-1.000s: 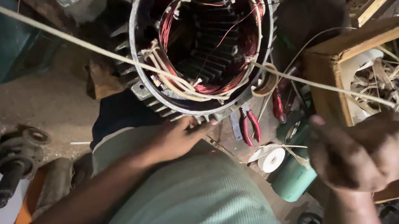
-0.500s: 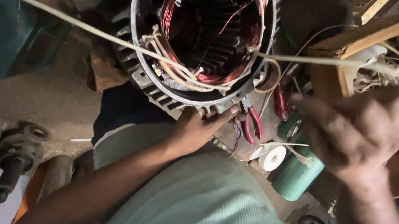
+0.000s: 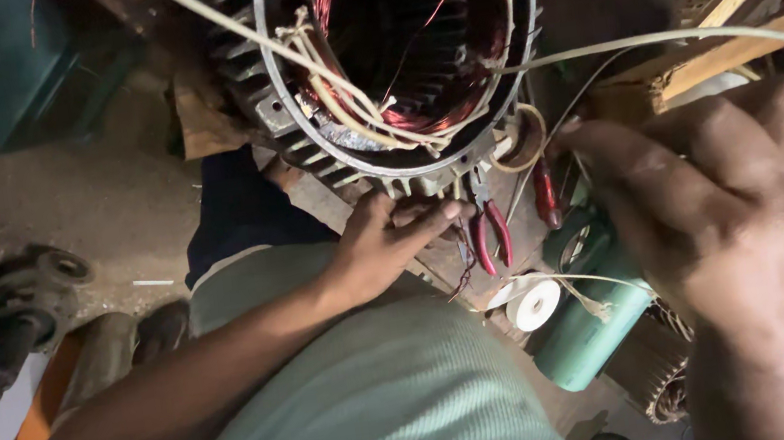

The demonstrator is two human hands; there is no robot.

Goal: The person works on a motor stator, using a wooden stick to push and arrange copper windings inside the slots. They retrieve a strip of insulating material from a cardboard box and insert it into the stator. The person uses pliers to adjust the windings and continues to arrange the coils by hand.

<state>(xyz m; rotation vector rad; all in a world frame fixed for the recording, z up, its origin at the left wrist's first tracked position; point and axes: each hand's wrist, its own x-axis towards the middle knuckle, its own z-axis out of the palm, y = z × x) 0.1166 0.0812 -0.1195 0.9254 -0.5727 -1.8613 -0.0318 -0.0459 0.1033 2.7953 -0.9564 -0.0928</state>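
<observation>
A large finned motor stator (image 3: 294, 127) with copper windings (image 3: 493, 30) lies in front of me, open end up. Pale lacing cord (image 3: 651, 40) runs from its inside out to the right, and another strand (image 3: 215, 21) goes off to the upper left. My left hand (image 3: 385, 241) rests flat just under the stator's lower rim, fingers stretched toward red-handled pliers (image 3: 493, 237) and holding nothing. My right hand (image 3: 722, 197) is raised close to the camera and blurred, its fingertips near the cord's right end; whether it grips the cord is unclear.
A white tape roll (image 3: 534, 304) and a green cylinder (image 3: 579, 337) lie below the pliers, a red-handled tool (image 3: 546, 195) beside them. A wooden box (image 3: 724, 55) with loose cords stands at the right. Old motor parts (image 3: 12, 320) sit on the floor at the left.
My right hand has risen toward the camera and the cord now arcs higher. My left hand slid right along the stator's lower rim toward the pliers. The view has moved closer.
</observation>
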